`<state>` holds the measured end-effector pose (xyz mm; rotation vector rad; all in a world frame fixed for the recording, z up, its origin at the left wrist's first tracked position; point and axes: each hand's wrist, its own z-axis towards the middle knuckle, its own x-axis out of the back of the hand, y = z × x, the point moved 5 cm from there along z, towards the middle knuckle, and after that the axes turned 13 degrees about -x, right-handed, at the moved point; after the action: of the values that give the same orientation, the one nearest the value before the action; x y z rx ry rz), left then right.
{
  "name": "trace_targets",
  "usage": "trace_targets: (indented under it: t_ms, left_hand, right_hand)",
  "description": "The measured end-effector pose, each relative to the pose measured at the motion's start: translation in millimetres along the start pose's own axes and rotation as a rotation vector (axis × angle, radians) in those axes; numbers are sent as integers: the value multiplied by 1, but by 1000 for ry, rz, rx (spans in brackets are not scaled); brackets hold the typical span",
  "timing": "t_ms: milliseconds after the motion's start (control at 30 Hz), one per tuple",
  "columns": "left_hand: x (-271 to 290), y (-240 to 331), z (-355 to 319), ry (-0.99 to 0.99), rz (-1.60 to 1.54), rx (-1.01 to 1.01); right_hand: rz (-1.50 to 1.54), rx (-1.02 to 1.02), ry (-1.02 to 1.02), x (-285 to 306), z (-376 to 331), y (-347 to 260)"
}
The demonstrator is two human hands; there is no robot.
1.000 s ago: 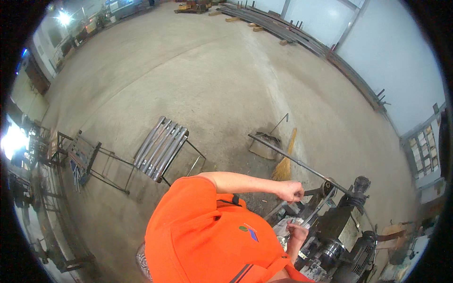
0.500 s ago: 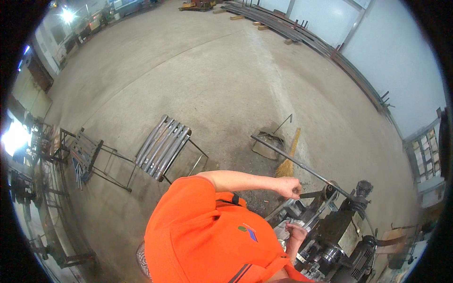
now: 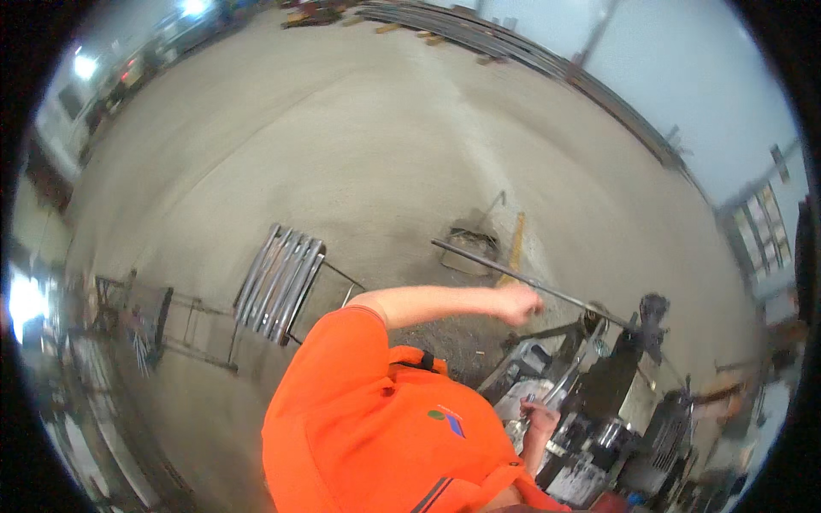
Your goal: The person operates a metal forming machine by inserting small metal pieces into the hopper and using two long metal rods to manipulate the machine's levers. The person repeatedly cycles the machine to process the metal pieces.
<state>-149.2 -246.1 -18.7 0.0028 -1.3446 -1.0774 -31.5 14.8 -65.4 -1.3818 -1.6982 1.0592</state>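
Observation:
My left hand (image 3: pixel 516 304) is closed in a fist, held out beside a long metal bar (image 3: pixel 496 263) that slants down to the machine. Whether anything is inside the fist is hidden. Below it, an arm-like dark machine part (image 3: pixel 549 332) juts from the greasy machine (image 3: pixel 609 376). My right hand (image 3: pixel 540 421) is lower down, fingers curled, close to the near end of a shorter metal rod (image 3: pixel 575 368). The picture is too blurred to show whether those fingers grip the rod. Light-coloured, smeared machine surfaces (image 3: pixel 516 402) lie just left of this hand.
A stand with several metal bars (image 3: pixel 280 282) is at my left, with a second frame (image 3: pixel 158 329) beyond it. A dustpan (image 3: pixel 470 248) and a broom (image 3: pixel 516 244) are on the floor ahead. Long stock (image 3: pixel 479 38) lies along the far wall. A motor (image 3: pixel 667 440) sits at right.
My left hand has moved up, closer to the long bar. My right hand stays near the rod's end. The whole view has shifted and blurred with head movement.

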Motion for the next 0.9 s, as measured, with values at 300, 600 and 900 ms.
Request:
trace_targets:
  t_ms: [300, 600, 900]
  left_hand:
    - [48, -117, 48, -132, 246, 169]
    - [-40, -160, 24, -141, -623, 518]
    - [-47, -157, 44, -124, -469, 345]
  right_hand:
    - [-353, 92, 430, 39, -72, -36]
    - [-449, 104, 872, 104, -143, -48]
    - [-1160, -182, 901, 198, -51, -23]
